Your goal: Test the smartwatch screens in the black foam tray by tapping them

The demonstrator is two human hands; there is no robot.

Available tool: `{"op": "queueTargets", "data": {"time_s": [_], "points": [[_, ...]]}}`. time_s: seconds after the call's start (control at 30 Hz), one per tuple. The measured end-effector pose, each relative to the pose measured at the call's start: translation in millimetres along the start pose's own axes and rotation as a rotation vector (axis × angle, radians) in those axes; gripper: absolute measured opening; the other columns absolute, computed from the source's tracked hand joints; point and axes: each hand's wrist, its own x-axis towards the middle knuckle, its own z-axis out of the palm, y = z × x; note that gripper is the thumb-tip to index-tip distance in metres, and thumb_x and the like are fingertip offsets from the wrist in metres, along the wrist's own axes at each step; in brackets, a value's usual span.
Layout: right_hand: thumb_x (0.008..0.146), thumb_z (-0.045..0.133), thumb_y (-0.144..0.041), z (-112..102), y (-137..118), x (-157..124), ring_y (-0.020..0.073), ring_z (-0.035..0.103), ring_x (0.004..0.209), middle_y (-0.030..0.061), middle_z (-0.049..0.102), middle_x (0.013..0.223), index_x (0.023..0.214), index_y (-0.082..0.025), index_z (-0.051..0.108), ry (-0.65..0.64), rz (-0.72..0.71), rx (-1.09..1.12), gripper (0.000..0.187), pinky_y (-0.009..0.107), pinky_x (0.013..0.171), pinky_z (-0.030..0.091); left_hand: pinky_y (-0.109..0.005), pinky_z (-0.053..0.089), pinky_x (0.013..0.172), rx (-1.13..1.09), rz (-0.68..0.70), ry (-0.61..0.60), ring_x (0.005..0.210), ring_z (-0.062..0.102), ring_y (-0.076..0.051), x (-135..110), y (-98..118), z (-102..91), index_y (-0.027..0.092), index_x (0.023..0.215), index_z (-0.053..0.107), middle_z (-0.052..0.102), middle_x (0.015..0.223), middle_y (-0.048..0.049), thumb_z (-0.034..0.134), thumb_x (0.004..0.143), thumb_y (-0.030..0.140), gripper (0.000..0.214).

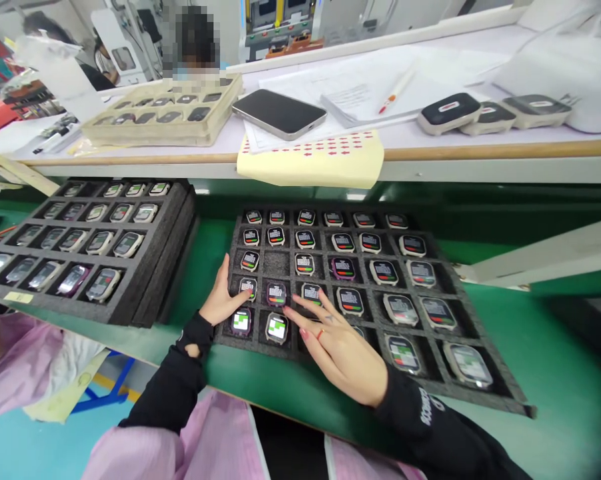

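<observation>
A dark foam tray (275,261) with square compartments lies in front of me, holding rows of square smartwatch bodies without straps, most with lit screens. My left hand (219,301) is at the tray's left edge, fingers stretched out and thumb touching the screen of a smartwatch (247,285). Over the front rows spreads my right hand (348,353), palm down, partly hiding a few watches. Its fingertips are close to a purple-rimmed smartwatch (276,295) and a neighbouring smartwatch (311,292); whether they touch cannot be made out. Neither hand grips anything.
A stack of foam trays (145,293) with more watches stands left on the green bench (280,373). The shelf above bears a phone (279,113), a cream tray (145,137), papers (360,100) and several dark-topped devices (450,110). People sit beyond and at the left.
</observation>
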Motion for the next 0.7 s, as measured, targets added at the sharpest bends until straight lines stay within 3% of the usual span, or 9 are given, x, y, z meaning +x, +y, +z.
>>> {"op": "queueTargets", "data": {"time_s": [0.27, 0.43, 0.6, 0.7], "points": [[0.106, 0.025, -0.015, 10, 6, 17, 0.0346, 0.041, 0.138, 0.0187, 0.065, 0.126, 0.137, 0.005, 0.052, -0.079, 0.038, -0.096, 0.045, 0.067, 0.116, 0.028, -0.045, 0.013, 0.125, 0.1, 0.044, -0.013, 0.152, 0.014, -0.027, 1, 1, -0.8, 0.022, 0.158, 0.008, 0.016, 0.165, -0.0134, 0.067, 0.085, 0.041, 0.096], [0.106, 0.026, -0.016, 13, 7, 17, 0.0351, 0.038, 0.14, 0.0183, 0.067, 0.124, 0.133, 0.003, 0.057, -0.11, 0.055, -0.104, 0.045, 0.066, 0.117, 0.027, -0.044, 0.013, 0.125, 0.078, 0.028, -0.017, 0.152, 0.014, -0.027, -1, 2, -1.2, 0.02, 0.158, 0.006, 0.014, 0.165, -0.0137, 0.067, 0.085, 0.041, 0.097], [0.106, 0.026, -0.017, -1, 11, 5, 0.0326, 0.042, 0.138, 0.0154, 0.066, 0.125, 0.131, -0.005, 0.06, -0.02, 0.07, -0.09, 0.044, 0.066, 0.117, 0.027, -0.045, 0.013, 0.125, 0.049, 0.008, -0.025, 0.152, 0.016, -0.027, -2, 3, -2.1, 0.021, 0.158, 0.005, 0.013, 0.166, -0.0125, 0.067, 0.085, 0.038, 0.098], [0.107, 0.027, -0.017, -10, 18, -8, 0.0337, 0.044, 0.137, 0.0155, 0.065, 0.128, 0.127, -0.004, 0.061, 0.03, 0.103, -0.116, 0.042, 0.069, 0.115, 0.028, -0.045, 0.013, 0.125, 0.041, -0.011, -0.014, 0.152, 0.016, -0.027, -2, 5, -2.3, 0.022, 0.158, 0.007, 0.014, 0.166, -0.0112, 0.065, 0.086, 0.038, 0.094]]}}
